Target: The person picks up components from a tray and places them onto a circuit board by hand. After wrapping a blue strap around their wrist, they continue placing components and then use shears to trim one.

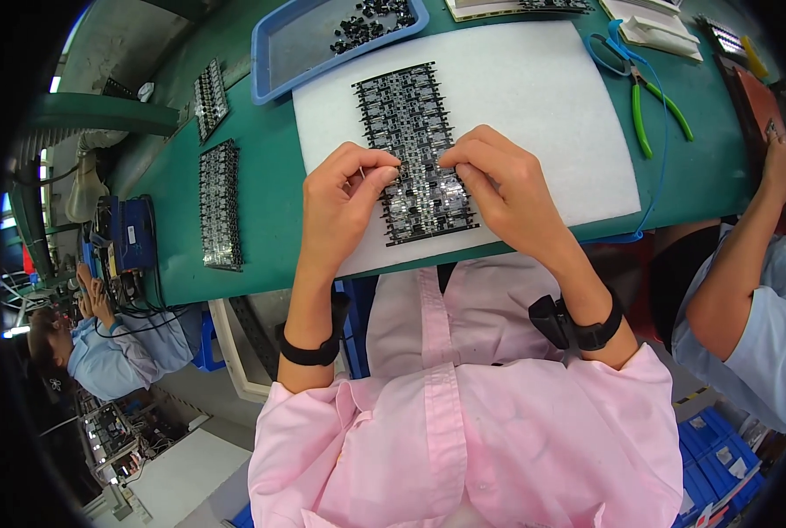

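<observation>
A dark panel of circuit boards, crowded with small shiny parts, lies lengthwise on a white foam sheet. At the panel's left edge my left hand is closed, its thumb and index fingertips pinched together; whatever may be between them is too small to make out. On the opposite edge my right hand is curled, thumb and index fingertips close together and low over the boards. Its fingertips hide any small thing in them. Both hands cover parts of the panel's middle.
Beyond the foam stands a blue tray with small black components. Two more board panels lie to the left. Green-handled cutters and a blue cord are at right. Co-workers sit on both sides.
</observation>
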Motion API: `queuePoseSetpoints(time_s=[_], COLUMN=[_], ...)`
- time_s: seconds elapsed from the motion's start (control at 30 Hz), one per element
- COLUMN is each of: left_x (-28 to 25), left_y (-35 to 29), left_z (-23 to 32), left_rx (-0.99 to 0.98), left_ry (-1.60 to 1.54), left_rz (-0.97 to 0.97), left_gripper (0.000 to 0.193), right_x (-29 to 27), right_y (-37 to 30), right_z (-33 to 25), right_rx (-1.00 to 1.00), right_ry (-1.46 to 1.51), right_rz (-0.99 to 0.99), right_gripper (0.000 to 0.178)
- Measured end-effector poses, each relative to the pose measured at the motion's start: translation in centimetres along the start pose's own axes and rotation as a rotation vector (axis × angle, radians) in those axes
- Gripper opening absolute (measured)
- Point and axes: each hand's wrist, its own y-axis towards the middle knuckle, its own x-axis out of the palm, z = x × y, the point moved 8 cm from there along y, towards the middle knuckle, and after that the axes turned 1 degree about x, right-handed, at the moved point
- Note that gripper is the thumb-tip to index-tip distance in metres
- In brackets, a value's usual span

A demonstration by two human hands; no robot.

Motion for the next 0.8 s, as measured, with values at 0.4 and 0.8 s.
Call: queuePoseSetpoints(time_s=[0.4,0.8], left_x=[1.1,1.5], left_y=[0.4,0.4], left_z=[1.3,2.8], left_rx=[0.093,0.204], left_ry=[0.2,0.37], left_rz=[-0.007,0.039], left_gripper=[0.009,0.003], right_x=[-1.1,-1.4], right_y=[0.2,0.3], right_z=[-0.1,0.0], right_rx=[-0.046,-0.052], right_ry=[0.015,0.024], right_rz=[0.033,0.052], right_gripper=[0.011,0.01])
